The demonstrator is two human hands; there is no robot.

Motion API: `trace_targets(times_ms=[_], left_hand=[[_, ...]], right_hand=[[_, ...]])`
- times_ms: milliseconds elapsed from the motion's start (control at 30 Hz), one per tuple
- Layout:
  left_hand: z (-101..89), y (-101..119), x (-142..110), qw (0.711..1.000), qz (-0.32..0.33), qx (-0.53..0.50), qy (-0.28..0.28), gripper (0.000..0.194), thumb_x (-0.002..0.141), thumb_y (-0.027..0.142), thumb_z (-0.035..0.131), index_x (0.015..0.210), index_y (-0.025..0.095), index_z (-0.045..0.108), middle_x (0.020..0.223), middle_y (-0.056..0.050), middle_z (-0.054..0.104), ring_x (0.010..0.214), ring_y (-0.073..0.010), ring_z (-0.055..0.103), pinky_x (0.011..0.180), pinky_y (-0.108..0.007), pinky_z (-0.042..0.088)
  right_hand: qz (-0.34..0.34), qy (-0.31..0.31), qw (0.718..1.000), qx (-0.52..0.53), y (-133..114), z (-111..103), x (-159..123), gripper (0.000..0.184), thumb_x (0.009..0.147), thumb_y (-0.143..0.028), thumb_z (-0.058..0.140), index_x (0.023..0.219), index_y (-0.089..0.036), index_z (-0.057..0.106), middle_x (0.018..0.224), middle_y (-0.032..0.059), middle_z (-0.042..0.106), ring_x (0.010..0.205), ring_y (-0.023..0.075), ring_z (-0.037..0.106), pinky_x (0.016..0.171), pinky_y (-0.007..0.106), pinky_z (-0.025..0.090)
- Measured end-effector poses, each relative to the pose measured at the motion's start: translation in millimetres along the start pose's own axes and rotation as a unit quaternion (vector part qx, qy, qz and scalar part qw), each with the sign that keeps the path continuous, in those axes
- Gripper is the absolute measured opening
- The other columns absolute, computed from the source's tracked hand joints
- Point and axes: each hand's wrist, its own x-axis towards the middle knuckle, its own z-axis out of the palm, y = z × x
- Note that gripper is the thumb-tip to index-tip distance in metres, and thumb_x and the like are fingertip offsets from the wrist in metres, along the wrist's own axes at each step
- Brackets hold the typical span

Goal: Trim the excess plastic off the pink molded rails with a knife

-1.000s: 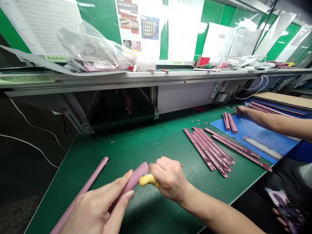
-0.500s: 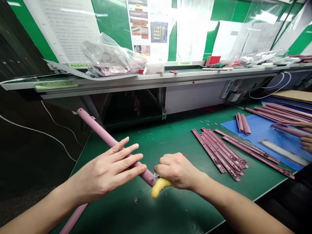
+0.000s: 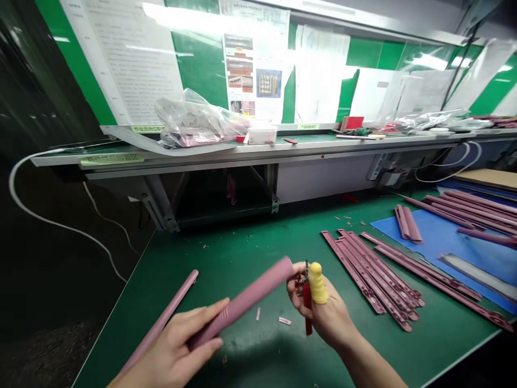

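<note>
At four o'clock, glossy grooved pink strips (image 3: 363,275) are lying fanned on the smooth green surface (image 3: 226,258), a plain pink rod (image 3: 165,312) is slanting at eight, and centrally the left hand (image 3: 173,345) is gripping a rounded pink tube (image 3: 250,296), the right hand (image 3: 329,318) a red-handled tool (image 3: 307,302).

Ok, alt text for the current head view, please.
The left hand grips a pink tube over a green table, while the right hand, its thumb in a yellow cover, holds a red-handled tool near the tube's far end. A second tube lies to the left, slim pink parts to the right.
</note>
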Motion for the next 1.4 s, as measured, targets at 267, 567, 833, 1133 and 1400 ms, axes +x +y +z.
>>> trace_targets(times_ms=[267, 567, 833, 1133, 1400], left_hand=[[35.1, 10.8, 58.8, 0.691, -0.395, -0.561, 0.225, 0.032, 0.084, 0.051, 0.06, 0.096, 0.023, 0.053, 0.068, 0.006, 0.051, 0.036, -0.0029, 0.037, 0.028, -0.011, 0.026], [43.3, 26.5, 66.9, 0.638, -0.381, -0.622, 0.246, 0.027, 0.081, 0.039, 0.07, 0.099, 0.023, 0.057, 0.078, 0.004, 0.054, 0.04, -0.0024, 0.042, 0.028, -0.011, 0.03], [35.5, 22.9, 72.4, 0.578, -0.341, -0.703, 0.235, 0.025, 0.096, 0.029, 0.046, 0.114, 0.015, 0.055, 0.086, -0.003, 0.06, 0.052, -0.0062, 0.055, 0.038, -0.014, 0.045], [35.4, 27.5, 76.4, 0.516, -0.319, -0.77, 0.195, 0.032, 0.098, 0.027, 0.038, 0.123, 0.012, 0.051, 0.081, -0.002, 0.057, 0.044, -0.0033, 0.047, 0.03, -0.011, 0.035], [24.9, 8.4, 72.2, 0.574, -0.376, -0.685, 0.247, 0.024, 0.091, 0.022, 0.055, 0.115, 0.018, 0.055, 0.072, 0.004, 0.052, 0.045, -0.0015, 0.051, 0.036, -0.007, 0.041]], right_hand=[[-0.307, -0.161, 0.84, -0.418, 28.8, 64.6, -14.0, 0.066, 0.079, -0.079, 0.04, 0.072, -0.016, 0.058, 0.06, 0.0018, 0.054, 0.053, 0.0129, 0.045, 0.051, 0.026, 0.028], [-0.382, -0.124, 0.752, -0.523, 26.4, 64.7, -5.1, 0.066, 0.09, -0.072, 0.026, 0.06, -0.017, 0.048, 0.056, 0.0009, 0.05, 0.048, 0.0111, 0.039, 0.049, 0.029, 0.015], [-0.343, -0.12, 0.821, -0.441, 27.8, 62.8, -10.7, 0.072, 0.078, -0.083, 0.034, 0.071, -0.016, 0.058, 0.058, 0.0003, 0.048, 0.052, 0.0118, 0.039, 0.049, 0.026, 0.022], [-0.348, -0.198, 0.847, -0.351, 23.7, 67.2, -18.1, 0.052, 0.094, -0.052, 0.042, 0.057, -0.016, 0.051, 0.053, -0.0006, 0.045, 0.049, 0.009, 0.032, 0.048, 0.026, 0.019], [0.227, -0.135, 0.963, 0.063, 70.4, 74.5, -65.4, 0.065, 0.086, -0.071, 0.04, 0.097, -0.015, 0.07, 0.061, -0.0006, 0.048, 0.042, 0.0053, 0.034, 0.042, 0.019, 0.027]])
